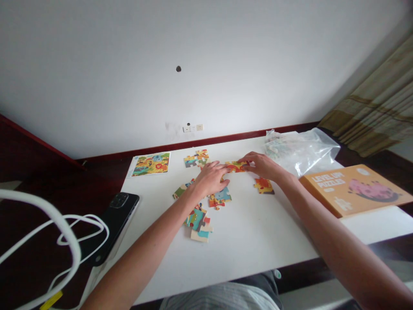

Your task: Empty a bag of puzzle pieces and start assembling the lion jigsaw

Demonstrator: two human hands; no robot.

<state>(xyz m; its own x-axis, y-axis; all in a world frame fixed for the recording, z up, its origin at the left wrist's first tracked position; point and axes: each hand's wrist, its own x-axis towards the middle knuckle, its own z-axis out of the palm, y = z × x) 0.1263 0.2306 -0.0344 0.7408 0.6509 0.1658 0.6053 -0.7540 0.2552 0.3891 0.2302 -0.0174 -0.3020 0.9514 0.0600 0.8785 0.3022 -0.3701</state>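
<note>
On white counter (258, 232), pinched right end of orange jigsaw strip (236, 167) with fingers of right hand (259, 163); couldn't tell grip of left hand (211, 178). Risked scattering loose jigsaw pieces (195, 218) with any left forearm (155, 239) drag.

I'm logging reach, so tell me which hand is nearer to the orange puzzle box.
Right. The right hand touches puzzle pieces left of the orange puzzle box; the left hand is farther left.

pale wall (258, 64) with sockets (199, 127), dark red baseboard (232, 138), patterned curtain (371, 103) at right.
</note>
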